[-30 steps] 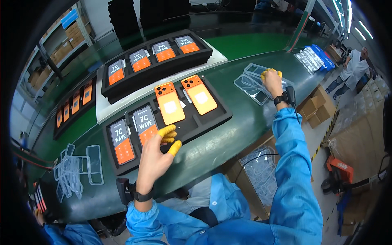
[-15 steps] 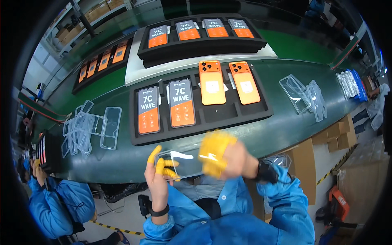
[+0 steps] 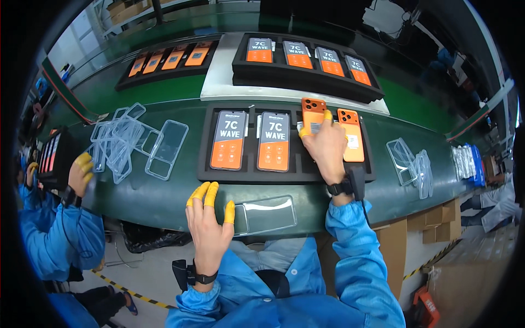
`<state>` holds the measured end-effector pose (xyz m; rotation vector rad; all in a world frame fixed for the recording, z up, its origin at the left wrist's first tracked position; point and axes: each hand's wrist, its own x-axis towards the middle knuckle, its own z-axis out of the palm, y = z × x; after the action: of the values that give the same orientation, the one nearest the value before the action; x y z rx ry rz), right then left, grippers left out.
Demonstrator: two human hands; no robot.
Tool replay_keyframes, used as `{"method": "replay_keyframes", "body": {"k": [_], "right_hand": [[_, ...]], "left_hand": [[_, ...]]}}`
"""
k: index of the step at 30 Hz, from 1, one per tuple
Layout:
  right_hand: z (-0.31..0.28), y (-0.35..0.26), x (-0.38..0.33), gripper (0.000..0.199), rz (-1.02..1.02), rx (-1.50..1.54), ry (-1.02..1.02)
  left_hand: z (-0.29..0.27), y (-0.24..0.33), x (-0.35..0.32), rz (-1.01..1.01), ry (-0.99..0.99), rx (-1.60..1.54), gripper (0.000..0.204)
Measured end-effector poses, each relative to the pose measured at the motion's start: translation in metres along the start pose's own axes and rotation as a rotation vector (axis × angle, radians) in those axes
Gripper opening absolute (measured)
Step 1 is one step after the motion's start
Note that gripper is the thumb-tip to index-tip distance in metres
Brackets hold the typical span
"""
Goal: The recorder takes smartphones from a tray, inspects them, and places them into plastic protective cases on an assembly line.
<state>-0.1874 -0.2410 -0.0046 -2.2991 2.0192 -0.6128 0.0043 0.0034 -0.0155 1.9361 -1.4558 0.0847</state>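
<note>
My left hand (image 3: 208,221), yellow cots on its fingers, is open at the front edge of the green work surface. Its thumb lies by the left end of a clear phone case (image 3: 270,214), which rests flat there. My right hand (image 3: 326,146) grips an orange phone (image 3: 314,113) by its sides in a black foam tray (image 3: 235,175); the hand covers the phone's lower part. Right of it in the tray lies another orange phone (image 3: 353,141), back up. Two phones with grey-and-orange front films, a left one (image 3: 227,140) and a middle one (image 3: 273,141), fill the left slots.
Loose clear cases are heaped at the left (image 3: 117,143), with a smaller pile (image 3: 407,167) at the right. Beyond stand a stacked foam tray (image 3: 306,76) of phones on a pale board and another phone tray (image 3: 164,68). A co-worker's hand (image 3: 80,174) is at far left.
My right hand has gone from beside the clear case to the orange phone in the tray and taken hold of it. My left fingers have opened; the case now lies flat. The view has shifted.
</note>
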Motion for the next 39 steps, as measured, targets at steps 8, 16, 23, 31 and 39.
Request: {"method": "replay_keyframes", "body": {"k": [8,16,23,31,39], "right_hand": [[-0.071,0.026,-0.07,0.062,0.131,1.738,-0.845],[-0.045,0.028,-0.135,0.064,-0.019,1.615,-1.526],[-0.046,0.031,-0.145,0.054,0.226,1.476,-1.331],[-0.042,0.037,-0.153,0.076,-0.526,0.507,-0.403],[-0.015,0.052,-0.153,0.061,-0.655,0.56,-0.32]], "left_hand": [[-0.018,-0.001,0.004,0.298,0.065,-0.188,0.063],[-0.04,0.005,0.008,0.677,-0.119,-0.077,0.07],[-0.033,0.001,0.003,0.417,-0.357,-0.156,0.075],[-0.018,-0.004,0.017,0.316,-0.526,-0.082,0.077],[0.002,-0.011,0.02,0.302,-0.511,-0.13,0.07]]}}
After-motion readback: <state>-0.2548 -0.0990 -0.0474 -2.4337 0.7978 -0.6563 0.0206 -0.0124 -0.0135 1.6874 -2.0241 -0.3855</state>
